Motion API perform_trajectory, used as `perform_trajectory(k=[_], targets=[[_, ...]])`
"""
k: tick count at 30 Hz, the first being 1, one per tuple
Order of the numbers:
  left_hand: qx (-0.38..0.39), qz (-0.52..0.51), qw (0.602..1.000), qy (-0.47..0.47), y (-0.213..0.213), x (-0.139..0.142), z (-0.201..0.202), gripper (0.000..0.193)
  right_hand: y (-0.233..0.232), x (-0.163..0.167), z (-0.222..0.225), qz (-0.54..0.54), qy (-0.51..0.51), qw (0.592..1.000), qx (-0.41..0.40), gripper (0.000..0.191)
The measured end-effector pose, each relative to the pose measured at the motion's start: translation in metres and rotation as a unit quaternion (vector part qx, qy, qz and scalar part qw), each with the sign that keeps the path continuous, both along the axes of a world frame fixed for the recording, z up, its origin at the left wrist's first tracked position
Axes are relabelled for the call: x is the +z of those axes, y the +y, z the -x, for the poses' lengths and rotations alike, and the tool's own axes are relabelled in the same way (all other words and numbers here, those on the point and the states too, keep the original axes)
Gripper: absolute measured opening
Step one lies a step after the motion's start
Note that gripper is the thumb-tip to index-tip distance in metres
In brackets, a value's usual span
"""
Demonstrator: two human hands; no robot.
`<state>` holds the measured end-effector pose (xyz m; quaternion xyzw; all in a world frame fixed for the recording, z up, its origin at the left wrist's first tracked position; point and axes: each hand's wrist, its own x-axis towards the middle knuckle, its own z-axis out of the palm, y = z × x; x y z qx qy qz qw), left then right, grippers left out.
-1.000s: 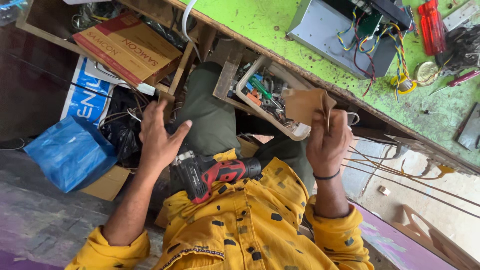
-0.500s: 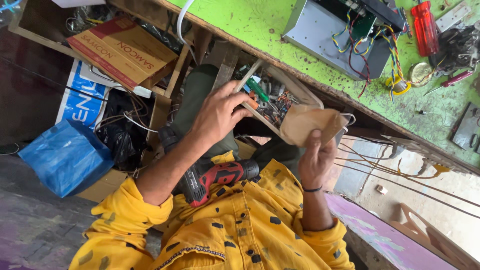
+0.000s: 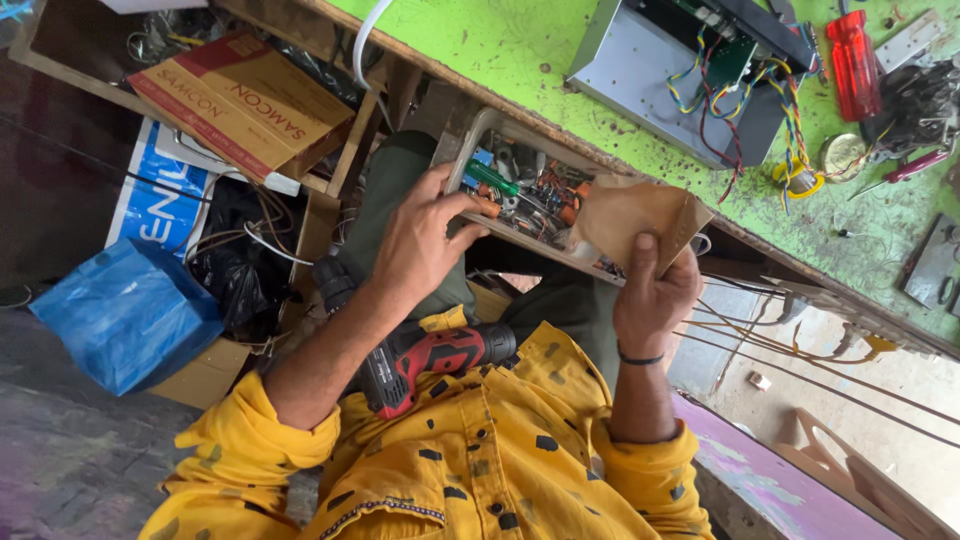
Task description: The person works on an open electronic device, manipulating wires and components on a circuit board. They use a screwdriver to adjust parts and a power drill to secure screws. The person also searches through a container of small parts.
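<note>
My left hand (image 3: 420, 238) grips the near edge of a drawer (image 3: 470, 165) pulled out from under the green workbench (image 3: 500, 50). Screwdrivers and small parts fill the drawer. My right hand (image 3: 655, 290) holds up a brown paper bag (image 3: 635, 215) over the drawer's right end. A red and black cordless drill (image 3: 430, 360) lies in my lap, against my yellow shirt.
On the bench sit an opened metal device with coloured wires (image 3: 700, 70), a red-handled tool (image 3: 855, 55) and small hardware. To the left are a cardboard box (image 3: 240, 100), a blue plastic bag (image 3: 125, 310) and tangled cables (image 3: 240, 260). A purple surface (image 3: 780, 480) lies at lower right.
My left hand rose from above my lap to the drawer's edge, and the drawer now stands further out. My right hand kept the paper bag.
</note>
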<state>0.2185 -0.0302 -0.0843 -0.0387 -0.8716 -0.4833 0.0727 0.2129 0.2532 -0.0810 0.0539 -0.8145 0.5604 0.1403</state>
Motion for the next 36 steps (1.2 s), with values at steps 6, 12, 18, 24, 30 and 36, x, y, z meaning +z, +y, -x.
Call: perform_trajectory(k=[6,12,18,24,30,36], targets=[[0.000,-0.049,0.998,-0.033,0.001,0.004,-0.006,0.027,-0.002,0.003,-0.009,-0.046,-0.016,0.996,0.078,0.030],[-0.005,-0.044,0.999,0.025,0.007,0.018,-0.010,0.028,0.006,-0.001,-0.022,-0.166,0.023,0.981,0.100,0.016],[-0.043,-0.072,0.995,-0.046,-0.005,0.022,-0.014,0.028,0.014,-0.011,-0.056,-0.121,0.010,0.991,0.055,0.022],[-0.114,-0.110,0.987,-0.012,-0.009,0.005,0.016,0.022,-0.007,-0.022,-0.087,-0.154,0.160,0.963,0.151,0.017],[-0.128,-0.107,0.986,-0.030,-0.007,-0.002,0.029,0.031,-0.034,-0.010,-0.095,-0.101,0.109,0.981,0.127,0.010],[-0.140,-0.098,0.984,-0.045,-0.002,-0.003,0.020,0.064,-0.032,0.000,-0.089,-0.136,0.087,0.981,0.105,0.007]])
